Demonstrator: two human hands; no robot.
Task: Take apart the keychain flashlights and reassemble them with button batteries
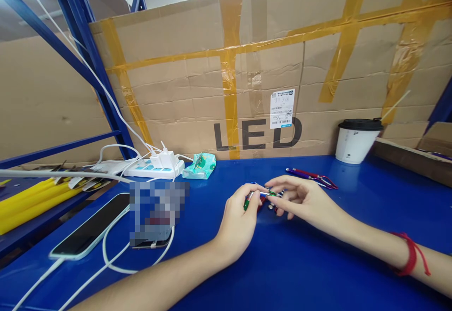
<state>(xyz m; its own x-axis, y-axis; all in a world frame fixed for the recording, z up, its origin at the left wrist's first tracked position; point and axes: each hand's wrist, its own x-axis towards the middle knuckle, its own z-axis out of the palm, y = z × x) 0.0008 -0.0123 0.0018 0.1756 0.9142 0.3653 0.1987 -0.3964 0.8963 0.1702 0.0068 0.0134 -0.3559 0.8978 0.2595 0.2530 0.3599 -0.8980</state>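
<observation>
Green pen (248,201) pinched at both ends: left hand (238,224) and right hand (305,200) each close fingertips on it, below-left of the one paper cup (356,142). Two spare pens (310,176) lie between cup and hands.

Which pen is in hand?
The green plastic pen, held between left hand and right hand. The purple pen and red pen lie on the blue table toward the white paper cup.
</observation>
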